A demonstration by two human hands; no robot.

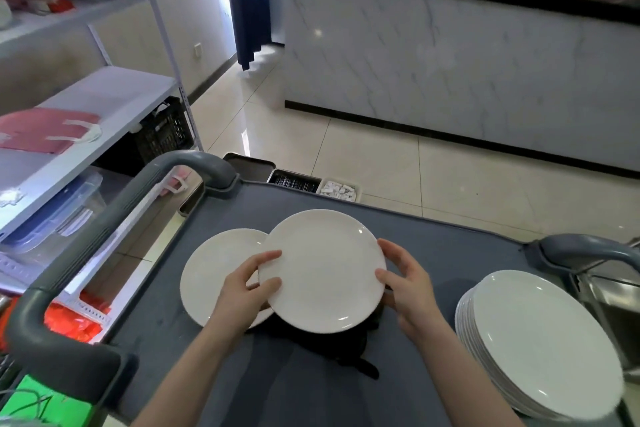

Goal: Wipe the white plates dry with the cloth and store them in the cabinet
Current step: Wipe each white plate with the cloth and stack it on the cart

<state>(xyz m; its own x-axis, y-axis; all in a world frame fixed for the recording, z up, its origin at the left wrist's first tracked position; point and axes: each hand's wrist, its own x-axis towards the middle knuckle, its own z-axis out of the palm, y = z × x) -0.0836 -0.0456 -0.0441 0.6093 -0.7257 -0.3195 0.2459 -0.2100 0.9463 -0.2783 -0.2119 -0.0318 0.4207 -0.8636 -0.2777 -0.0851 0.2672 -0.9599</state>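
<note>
I hold a white plate over the grey cart top. My left hand grips its left rim, thumb on the top face. My right hand grips its right rim. This plate overlaps a second white plate that lies flat on the cart to the left. A dark cloth lies crumpled on the cart under the held plate, mostly hidden by it. A stack of several white plates sits at the cart's right end.
The cart has grey handles at left and right. A white shelf rack with bins stands close on the left. Small trays sit beyond the cart's far edge. A marble-fronted counter stands across the tiled floor.
</note>
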